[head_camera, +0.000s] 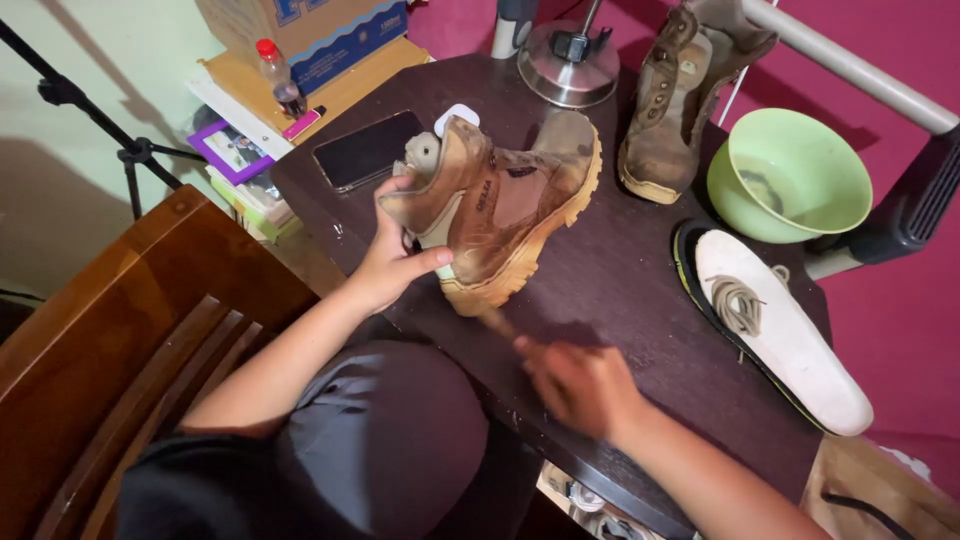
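On the dark bench (620, 290), a brown boot (500, 205) is clasped in the left hand's (390, 262) grip; the blurred right hand's (580, 385) grip cannot be told.

The boot (505, 205) is standing near the table's (620, 290) front edge, with the phone (368, 150) lying behind it toward the left corner. The second boot (680, 100) is sitting toward the rear edge, the bowl (795, 175) resting to its right, and the insole (790, 335), carrying a coiled lace (738, 303), is lying along the right edge.

One head-worn camera looks steeply down, close over the dark table (620, 290) and lap.
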